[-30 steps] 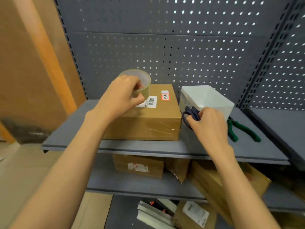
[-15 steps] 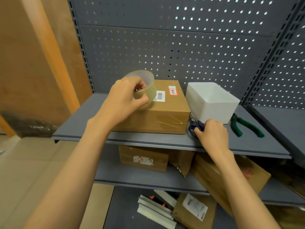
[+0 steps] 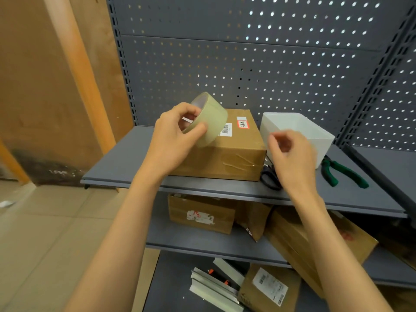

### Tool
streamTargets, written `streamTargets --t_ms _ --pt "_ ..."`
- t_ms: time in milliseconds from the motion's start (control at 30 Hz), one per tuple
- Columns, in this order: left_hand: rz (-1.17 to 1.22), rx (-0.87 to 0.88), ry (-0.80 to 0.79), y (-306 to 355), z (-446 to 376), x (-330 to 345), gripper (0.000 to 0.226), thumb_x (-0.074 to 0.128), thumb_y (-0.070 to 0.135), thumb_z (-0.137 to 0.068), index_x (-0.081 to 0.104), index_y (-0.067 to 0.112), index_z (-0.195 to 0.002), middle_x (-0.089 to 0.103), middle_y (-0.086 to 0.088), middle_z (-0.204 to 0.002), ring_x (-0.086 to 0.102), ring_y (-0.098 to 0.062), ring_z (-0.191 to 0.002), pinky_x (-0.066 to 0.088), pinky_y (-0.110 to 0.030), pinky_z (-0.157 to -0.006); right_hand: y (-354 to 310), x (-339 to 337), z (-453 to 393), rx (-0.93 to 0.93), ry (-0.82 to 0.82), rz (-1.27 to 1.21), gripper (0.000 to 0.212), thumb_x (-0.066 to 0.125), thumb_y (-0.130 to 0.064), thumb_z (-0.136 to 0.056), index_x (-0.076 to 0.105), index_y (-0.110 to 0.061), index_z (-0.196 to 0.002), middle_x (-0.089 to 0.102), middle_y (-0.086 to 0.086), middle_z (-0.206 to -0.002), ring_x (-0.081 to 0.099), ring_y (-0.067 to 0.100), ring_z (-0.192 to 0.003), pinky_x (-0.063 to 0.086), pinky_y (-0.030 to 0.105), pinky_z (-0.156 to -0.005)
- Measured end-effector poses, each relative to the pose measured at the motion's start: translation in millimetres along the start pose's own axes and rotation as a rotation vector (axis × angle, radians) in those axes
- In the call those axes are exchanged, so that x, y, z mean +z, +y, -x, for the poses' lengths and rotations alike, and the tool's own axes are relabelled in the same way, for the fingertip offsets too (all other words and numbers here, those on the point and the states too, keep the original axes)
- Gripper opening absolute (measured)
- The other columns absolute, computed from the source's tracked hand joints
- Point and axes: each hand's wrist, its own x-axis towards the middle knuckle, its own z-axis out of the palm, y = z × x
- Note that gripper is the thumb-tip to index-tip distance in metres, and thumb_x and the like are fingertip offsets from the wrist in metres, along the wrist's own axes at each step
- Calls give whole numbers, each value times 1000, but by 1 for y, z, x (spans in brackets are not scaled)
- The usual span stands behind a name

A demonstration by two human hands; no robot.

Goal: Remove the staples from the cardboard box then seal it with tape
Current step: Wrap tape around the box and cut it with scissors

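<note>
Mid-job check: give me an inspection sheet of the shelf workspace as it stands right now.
Surface: grey metal shelf, top tier of the rack.
Job's things: cardboard box closed, tape across its front; tape roll held above it.
Clutter: white bin beside the box; scissors between them; green-handled pliers to the right.
Hands: left hand grips the tape roll; right hand loosely curled, holding nothing.
Cables: nothing seen.
Surroundings: pegboard behind; more boxes on lower shelves.
</note>
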Motion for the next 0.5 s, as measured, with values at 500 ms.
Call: streamTargets --t_ms 500 --pt "240 -63 -41 5 40 1 18 60 8 -88 60 26 -85 60 12 -81 55 -3 -70 43 -14 -60 -71 23 1 -280 -272 -457 11 65 -18 -85 72 -24 -91 67 -10 -94 59 0 -89 44 21 -79"
